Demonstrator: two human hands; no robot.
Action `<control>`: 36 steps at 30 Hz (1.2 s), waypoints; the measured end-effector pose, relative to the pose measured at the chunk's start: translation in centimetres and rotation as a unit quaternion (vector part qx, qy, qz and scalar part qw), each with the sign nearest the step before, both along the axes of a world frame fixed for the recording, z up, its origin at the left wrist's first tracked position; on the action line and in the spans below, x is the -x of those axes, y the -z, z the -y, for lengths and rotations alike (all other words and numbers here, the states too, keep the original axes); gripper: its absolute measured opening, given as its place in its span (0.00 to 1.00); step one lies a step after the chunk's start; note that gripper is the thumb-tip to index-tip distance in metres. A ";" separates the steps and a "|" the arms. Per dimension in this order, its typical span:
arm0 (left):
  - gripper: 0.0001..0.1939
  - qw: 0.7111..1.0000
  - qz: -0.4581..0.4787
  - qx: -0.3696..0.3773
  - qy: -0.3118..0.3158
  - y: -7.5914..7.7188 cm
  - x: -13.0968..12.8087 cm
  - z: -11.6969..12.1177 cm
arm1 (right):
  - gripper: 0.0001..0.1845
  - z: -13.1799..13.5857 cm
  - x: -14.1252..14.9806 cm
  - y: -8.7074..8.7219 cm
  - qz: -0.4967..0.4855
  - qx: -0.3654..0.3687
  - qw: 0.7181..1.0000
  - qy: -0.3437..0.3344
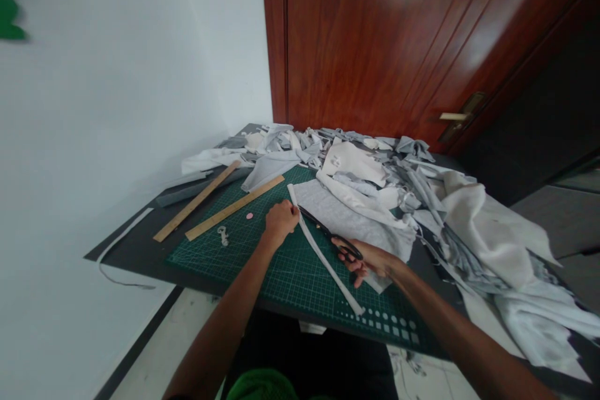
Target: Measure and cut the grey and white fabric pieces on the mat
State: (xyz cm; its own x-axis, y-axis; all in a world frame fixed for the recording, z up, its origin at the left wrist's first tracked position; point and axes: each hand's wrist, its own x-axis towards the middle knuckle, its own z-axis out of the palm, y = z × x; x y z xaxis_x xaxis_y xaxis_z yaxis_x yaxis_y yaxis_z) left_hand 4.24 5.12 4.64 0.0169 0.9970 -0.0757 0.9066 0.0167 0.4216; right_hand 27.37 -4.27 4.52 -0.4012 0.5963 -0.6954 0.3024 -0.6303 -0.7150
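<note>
At my far left, a thin white cord (124,233) hangs over the counter (140,250) edge. Next come two rulers, one (197,202) at the mat's edge and one (234,207) on the green mat (290,272), then a pink disc (249,215).

My left hand (281,219) is clamped on the strip (329,269) near its far end, back of the hand up and fingers curled in a pinch, forearm rising from the lower left. The strip lies on the mat, its long axis slanting from that grip toward me and to the right, so its free near end sits between my forearms.

Just right of it, the scissors (322,229) point up and left, tips close beside the left fingers; I cannot tell whether the blades are apart. My right hand (370,256) is wrapped around their handles, fingers curled, wrist coming in from the lower right. The left hand is the nearer to the strip.

Grey cloth (328,206) spreads beyond the scissors, with piled scraps (487,212) farther right.
</note>
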 end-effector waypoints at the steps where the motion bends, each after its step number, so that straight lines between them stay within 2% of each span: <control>1: 0.15 1.000 0.003 0.003 0.003 0.1 0.1 -0.1 | 0.29 0.0 0.0 -0.1 0.002 0.002 1.000 0.000; 4: 0.18 1.000 -0.014 -0.025 0.009 0.3 0.3 -0.4 | 0.29 0.0 0.0 -0.1 0.007 0.009 1.000 0.003; 7: 0.26 0.992 -0.057 -0.095 0.068 0.5 0.8 -0.7 | 0.29 -0.1 0.0 -0.1 0.003 0.018 1.000 0.008; 9: 0.23 0.984 -0.079 -0.114 0.112 0.6 1.5 -1.1 | 0.28 -0.1 0.1 -0.1 0.002 0.025 1.000 0.010; 11: 0.19 0.981 -0.090 -0.112 0.127 0.8 2.3 -1.4 | 0.27 -0.1 0.2 -0.2 0.004 0.026 1.000 0.012; 16: 0.16 0.982 -0.064 -0.133 0.117 1.7 3.7 -1.6 | 0.24 -0.1 0.7 -0.5 0.033 0.006 0.999 0.007; 25: 0.16 0.990 -0.026 -0.125 0.060 2.2 3.2 -0.8 | 0.23 -0.7 2.5 -0.9 0.071 0.010 0.997 0.005; 29: 0.16 0.991 -0.015 -0.118 0.055 2.3 3.2 -0.5 | 0.26 -0.9 3.0 -0.5 0.045 0.000 0.999 0.025; 36: 0.16 0.991 -0.010 -0.113 0.064 2.2 3.0 0.1 | 0.27 -0.8 3.7 -0.4 0.011 0.036 0.997 0.060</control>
State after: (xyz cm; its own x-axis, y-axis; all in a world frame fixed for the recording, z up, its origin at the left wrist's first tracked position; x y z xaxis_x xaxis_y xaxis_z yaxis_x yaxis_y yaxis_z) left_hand 1.21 5.06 2.41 0.1454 0.9782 0.1483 0.9036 -0.1924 0.3828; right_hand 23.63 -3.52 4.88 -0.3135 0.5878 -0.7458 0.2373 -0.7120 -0.6609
